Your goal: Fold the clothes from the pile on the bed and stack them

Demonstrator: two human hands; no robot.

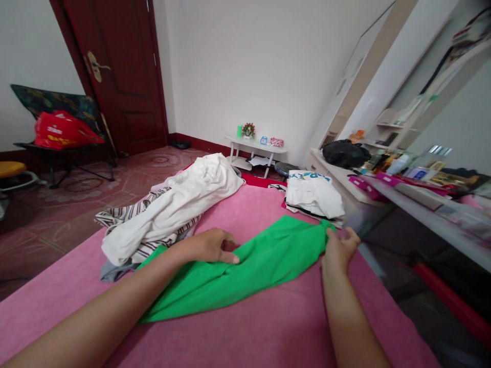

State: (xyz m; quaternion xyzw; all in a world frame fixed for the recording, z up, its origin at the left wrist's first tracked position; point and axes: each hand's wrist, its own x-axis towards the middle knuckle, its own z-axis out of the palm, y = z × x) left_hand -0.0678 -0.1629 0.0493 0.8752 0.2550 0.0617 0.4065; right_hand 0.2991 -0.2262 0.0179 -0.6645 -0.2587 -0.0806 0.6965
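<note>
A bright green garment (264, 260), folded into a long strip, lies slantwise across the pink bed cover (245, 337). At its right end my right hand (340, 248) pinches the cloth, which bunches up by the thumb. My left hand (213, 245) rests at the far edge of the strip near its middle, thumb and curled fingers apart; the cloth beneath the palm is hidden. Behind my left hand a long heap holds a white garment (184, 199) over a striped garment (130, 212). Beyond my right hand sits a stack of folded clothes with a white shirt (314, 194) on top.
A dresser (333, 176) with a black bag (345, 153) and several bottles runs along the right. At the far wall stands a small white table (255, 144). A folding chair (57, 102) holding a red plastic bag (65, 130) is by the door (118, 76).
</note>
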